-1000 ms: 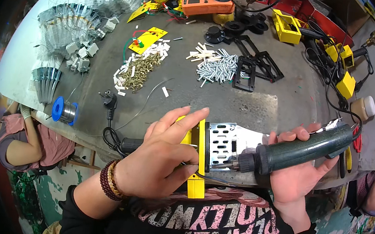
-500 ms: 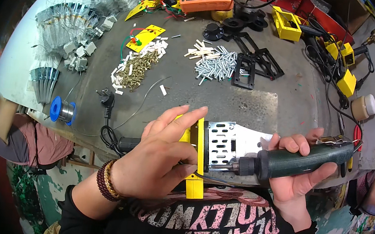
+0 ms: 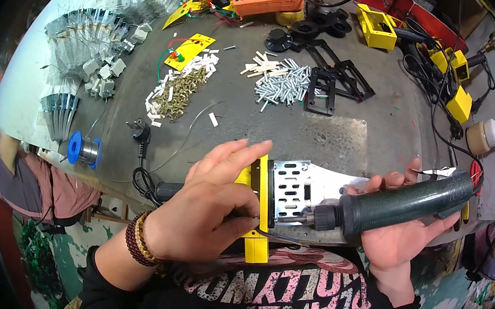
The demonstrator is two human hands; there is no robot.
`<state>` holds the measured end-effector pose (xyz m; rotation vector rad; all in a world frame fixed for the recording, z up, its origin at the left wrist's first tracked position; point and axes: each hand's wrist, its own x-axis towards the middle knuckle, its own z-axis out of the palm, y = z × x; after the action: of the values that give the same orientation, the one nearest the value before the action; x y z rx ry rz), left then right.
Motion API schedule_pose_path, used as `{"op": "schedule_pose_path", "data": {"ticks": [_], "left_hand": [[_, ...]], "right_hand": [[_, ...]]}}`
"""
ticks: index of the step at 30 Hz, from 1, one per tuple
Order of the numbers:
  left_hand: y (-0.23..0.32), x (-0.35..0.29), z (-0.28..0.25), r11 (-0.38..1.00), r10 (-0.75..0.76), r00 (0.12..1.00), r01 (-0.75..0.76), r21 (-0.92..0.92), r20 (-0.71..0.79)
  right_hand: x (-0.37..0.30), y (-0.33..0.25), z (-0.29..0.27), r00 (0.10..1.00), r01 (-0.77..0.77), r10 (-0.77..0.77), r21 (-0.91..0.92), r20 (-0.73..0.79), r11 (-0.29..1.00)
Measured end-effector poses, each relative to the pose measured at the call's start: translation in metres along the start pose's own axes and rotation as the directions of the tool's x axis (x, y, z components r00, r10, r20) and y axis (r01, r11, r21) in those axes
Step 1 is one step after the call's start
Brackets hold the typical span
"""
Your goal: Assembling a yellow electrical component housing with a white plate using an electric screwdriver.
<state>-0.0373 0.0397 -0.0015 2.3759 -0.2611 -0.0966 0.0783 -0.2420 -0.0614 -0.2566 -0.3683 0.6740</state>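
Note:
My left hand (image 3: 208, 192) is closed around a yellow plastic housing (image 3: 257, 248), its thumb and forefinger pressed together at the frame's inner side. What lies between those fingertips is hidden. A slotted silver metal cover (image 3: 292, 188) with a pale flat metal plate (image 3: 331, 183) extends from the housing's right side. Across my upturned right hand (image 3: 396, 246) lies a dark green electric screwdriver (image 3: 407, 202), its fingers loosely round the far side and thumb beneath the rear end. The screwdriver's tip points left, reaching the housing along the cover's near edge.
Brass screws (image 3: 179, 94) and silver screws (image 3: 284, 83) lie heaped on the grey table. A solder spool (image 3: 84, 148) and a power plug (image 3: 138, 131) are at left. Black frames (image 3: 323, 93), an orange meter (image 3: 268, 0), yellow housings (image 3: 458, 106) and a jar (image 3: 483, 137) stand farther off.
My right hand's grip has loosened, showing more palm. The screwdriver's rear end has shifted slightly up and right, while its tip stays at the housing. My left hand has hardly moved.

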Motion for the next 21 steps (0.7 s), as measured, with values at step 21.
{"op": "schedule_pose_path", "data": {"ticks": [21], "left_hand": [[-0.004,0.001,0.001,0.999,0.031,0.999,-0.032,-0.009,-0.031]], "right_hand": [[-0.014,0.008,-0.008,0.992,0.061,-0.057,0.030,-0.116,0.998]]}}
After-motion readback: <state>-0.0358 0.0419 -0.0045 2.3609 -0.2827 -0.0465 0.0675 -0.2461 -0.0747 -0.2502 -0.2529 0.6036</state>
